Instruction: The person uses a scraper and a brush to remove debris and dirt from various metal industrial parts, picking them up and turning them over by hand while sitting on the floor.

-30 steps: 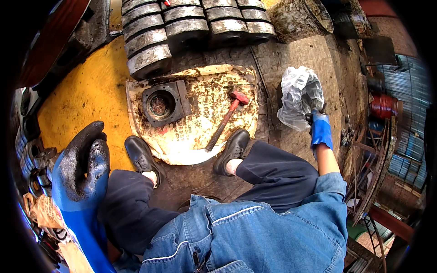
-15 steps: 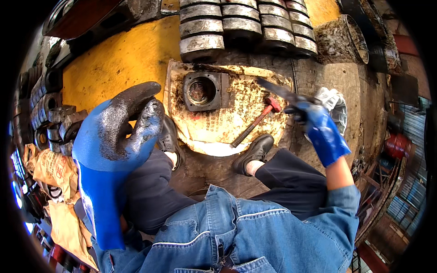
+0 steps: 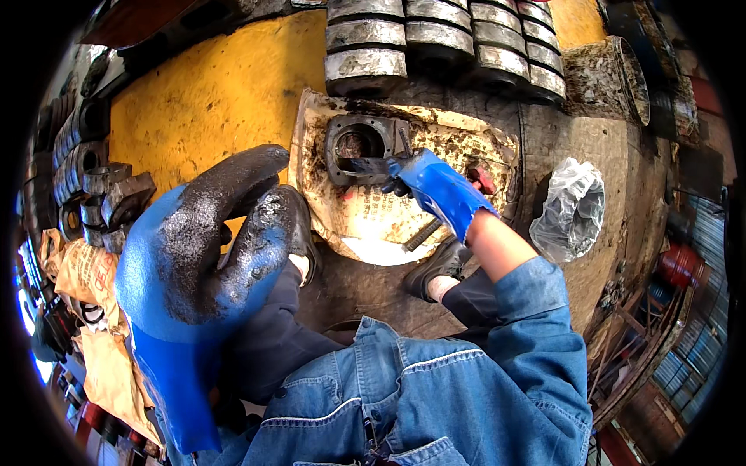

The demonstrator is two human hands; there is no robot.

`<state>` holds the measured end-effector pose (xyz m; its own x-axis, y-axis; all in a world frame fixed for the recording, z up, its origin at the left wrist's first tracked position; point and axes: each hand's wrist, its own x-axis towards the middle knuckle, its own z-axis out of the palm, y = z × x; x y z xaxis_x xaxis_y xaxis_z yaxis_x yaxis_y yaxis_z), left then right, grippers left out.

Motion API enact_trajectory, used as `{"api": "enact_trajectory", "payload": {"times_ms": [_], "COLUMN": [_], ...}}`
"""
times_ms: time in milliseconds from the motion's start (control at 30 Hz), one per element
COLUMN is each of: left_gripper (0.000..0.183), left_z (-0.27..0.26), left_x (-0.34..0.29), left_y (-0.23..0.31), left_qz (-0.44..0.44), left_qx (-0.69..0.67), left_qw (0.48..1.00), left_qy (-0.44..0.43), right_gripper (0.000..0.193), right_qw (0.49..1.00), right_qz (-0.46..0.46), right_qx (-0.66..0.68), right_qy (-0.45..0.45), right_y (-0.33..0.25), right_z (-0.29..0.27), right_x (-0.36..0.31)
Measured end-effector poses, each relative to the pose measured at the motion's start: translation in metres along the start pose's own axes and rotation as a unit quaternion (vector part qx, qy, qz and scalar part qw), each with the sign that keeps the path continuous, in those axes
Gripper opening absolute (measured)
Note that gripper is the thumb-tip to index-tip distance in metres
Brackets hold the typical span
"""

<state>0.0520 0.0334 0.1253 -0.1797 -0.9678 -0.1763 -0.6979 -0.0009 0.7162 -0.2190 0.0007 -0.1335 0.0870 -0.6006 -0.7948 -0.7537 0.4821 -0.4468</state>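
The person sits low over a grease-stained sheet of printed paper (image 3: 373,225) spread on the floor, both feet planted at its near edge. The right hand (image 3: 435,186), in a blue glove with a blackened palm, is stretched forward over the sheet, its grip clenched around the handle of a flat dark blade (image 3: 365,165), something like a scraper or putty knife. The blade juts out to the left of the fist and its tip lies over the round bore of the square metal housing (image 3: 359,147), which sits on the far left part of the paper; whether the blade actually touches the metal I cannot tell, but it is right at the opening. So the housing lies just ahead and to the left of the grip, close beside the gloved knuckles. The left hand (image 3: 202,248), also in a blue glove thick with black grease, is raised close to the camera, holding nothing, its fingers loosely curled and its grip released, well apart from the housing. A red-headed hammer (image 3: 482,179) lies on the paper behind the right wrist, mostly hidden by the forearm. Off to the right, on the dirty wooden boards, stands a crumpled clear plastic bag (image 3: 571,210) with its mouth open. Beyond the paper, rows of heavy grey metal rings (image 3: 435,39) are stacked side by side, and more dark metal parts (image 3: 109,194) are heaped at the left.
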Motion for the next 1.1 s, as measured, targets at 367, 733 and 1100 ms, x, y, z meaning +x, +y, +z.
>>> {"api": "enact_trajectory", "payload": {"times_ms": [367, 733, 1100], "left_gripper": [0.028, 0.029, 0.030], "left_z": [-0.002, -0.002, 0.009], "left_x": [0.003, 0.002, 0.014], "left_y": [0.002, -0.003, -0.016], "left_qz": [-0.006, -0.008, 0.007], "left_qx": [-0.007, -0.016, -0.043], "left_qw": [1.000, 1.000, 0.998], "left_qy": [0.000, -0.003, -0.041], "right_gripper": [0.031, 0.028, 0.012], "right_qw": [0.946, 0.913, 0.708], "right_qz": [-0.053, -0.130, 0.256], "right_qx": [-0.320, -0.383, 0.642], "right_qy": [-0.023, 0.047, 0.145], "right_y": [-0.050, -0.051, 0.028], "right_z": [-0.031, -0.021, 0.051], "right_x": [0.014, 0.006, 0.027]}}
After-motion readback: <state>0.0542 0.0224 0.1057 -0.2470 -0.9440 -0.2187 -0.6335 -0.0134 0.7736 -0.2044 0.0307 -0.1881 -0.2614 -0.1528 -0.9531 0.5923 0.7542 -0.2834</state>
